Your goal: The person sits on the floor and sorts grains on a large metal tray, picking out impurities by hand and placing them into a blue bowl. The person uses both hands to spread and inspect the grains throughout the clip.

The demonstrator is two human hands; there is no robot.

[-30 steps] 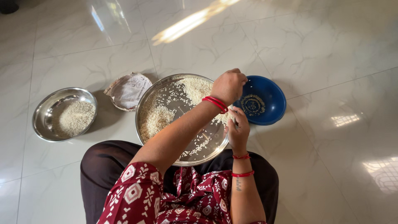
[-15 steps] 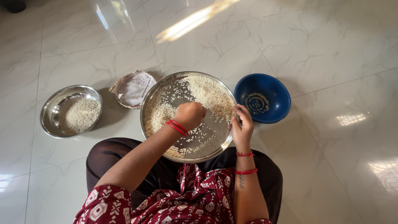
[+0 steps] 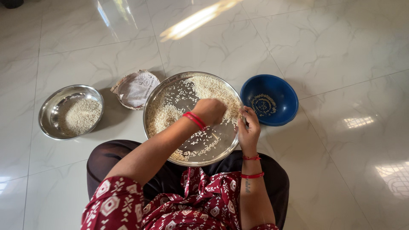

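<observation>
Steel plate point(image 3: 170, 87) tilts on the lap: right hand point(image 3: 249, 130) pinches its rim, left hand point(image 3: 210, 111) curls loosely over rice point(image 3: 213, 91), contents unclear.

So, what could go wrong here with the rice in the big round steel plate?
The large round steel plate rests partly on the lap, held at its rim only by the right hand, so it might tip. The left hand pushes rice near the edge beside the blue bowl; grains could spill onto the floor.
</observation>
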